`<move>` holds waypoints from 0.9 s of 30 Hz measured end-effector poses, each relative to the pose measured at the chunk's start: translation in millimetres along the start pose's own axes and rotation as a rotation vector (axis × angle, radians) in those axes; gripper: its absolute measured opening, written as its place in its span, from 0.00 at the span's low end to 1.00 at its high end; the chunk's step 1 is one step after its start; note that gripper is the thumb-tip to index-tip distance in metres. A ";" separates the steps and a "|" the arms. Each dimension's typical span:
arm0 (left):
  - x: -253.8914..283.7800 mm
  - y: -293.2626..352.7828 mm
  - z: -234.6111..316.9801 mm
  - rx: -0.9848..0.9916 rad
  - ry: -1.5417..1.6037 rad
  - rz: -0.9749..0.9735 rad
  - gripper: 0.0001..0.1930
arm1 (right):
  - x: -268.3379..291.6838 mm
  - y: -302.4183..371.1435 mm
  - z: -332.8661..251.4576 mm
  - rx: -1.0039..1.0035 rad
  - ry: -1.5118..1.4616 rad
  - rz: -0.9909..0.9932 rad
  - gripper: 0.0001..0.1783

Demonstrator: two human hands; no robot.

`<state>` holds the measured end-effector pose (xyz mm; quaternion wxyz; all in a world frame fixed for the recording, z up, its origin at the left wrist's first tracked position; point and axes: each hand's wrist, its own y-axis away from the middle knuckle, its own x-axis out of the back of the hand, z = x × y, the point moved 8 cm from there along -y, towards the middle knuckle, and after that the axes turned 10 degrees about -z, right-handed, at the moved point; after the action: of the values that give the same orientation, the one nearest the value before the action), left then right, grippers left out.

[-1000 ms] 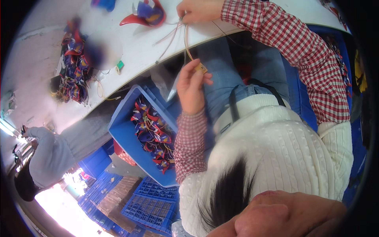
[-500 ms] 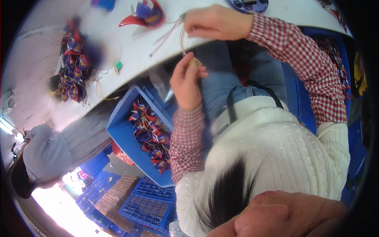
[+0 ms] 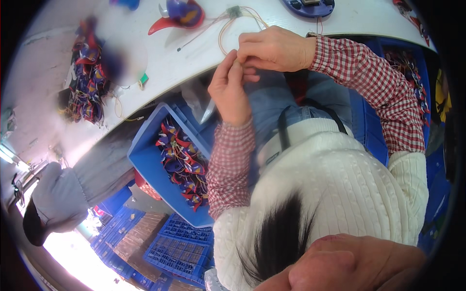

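My left hand point(image 3: 232, 92) is closed in a pinch at the table's front edge, at the end of an orange wire loop point(image 3: 221, 39). Its fingertips hide the small pale yellow part that showed in them just before. My right hand point(image 3: 276, 49) is closed too, its fingertips meeting the left ones; what it pinches is hidden. Thin wires run from both hands to a small green circuit board point(image 3: 234, 12) lying on the white table point(image 3: 194, 63). A dark-tipped lead point(image 3: 191, 43) trails left from it. Beyond lies a red and purple horned plastic piece point(image 3: 185, 13).
A purple round device point(image 3: 310, 7) lies at the back. A heap of wired plastic pieces point(image 3: 90, 72) and a green-ended spool point(image 3: 142, 80) sit at left. A blue bin point(image 3: 145, 145) of such pieces stands beside my left arm, another bin point(image 3: 371, 121) at right. Another person point(image 3: 68, 189) is at far left.
My right hand has moved toward my left and down, so their fingertips now meet over the pale part. The circuit board, raised beside my right hand before, now lies apart on the table.
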<state>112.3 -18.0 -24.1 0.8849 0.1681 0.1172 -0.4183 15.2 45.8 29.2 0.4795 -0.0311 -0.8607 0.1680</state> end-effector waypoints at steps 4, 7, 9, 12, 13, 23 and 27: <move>-0.4 0.3 -0.8 -0.041 -0.007 0.037 0.13 | -3.5 0.4 -4.2 0.002 0.042 0.058 0.07; 1.4 0.8 -0.6 -0.067 -0.013 0.059 0.14 | -2.7 1.2 -7.3 0.021 0.076 0.098 0.07; 0.8 1.1 -0.4 -0.081 -0.040 0.042 0.14 | -1.6 3.0 -2.7 0.033 -0.061 0.082 0.06; 0.5 1.6 0.4 -0.095 -0.067 0.027 0.15 | 0.8 3.3 3.1 0.046 -0.198 0.066 0.06; -0.1 1.3 1.7 -0.102 -0.087 0.015 0.15 | 1.8 2.7 6.7 0.021 -0.217 0.069 0.06; -7.3 2.0 8.8 -0.149 -0.050 -0.026 0.11 | 5.9 1.8 0.2 0.021 -0.051 0.021 0.06; -8.8 1.4 6.8 -0.122 -0.049 -0.042 0.10 | 3.7 4.3 2.0 0.029 -0.083 0.005 0.06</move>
<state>108.4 -13.8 -14.6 0.8872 0.1010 0.1245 -0.4326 11.1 50.2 29.9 0.4435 -0.0196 -0.8772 0.1829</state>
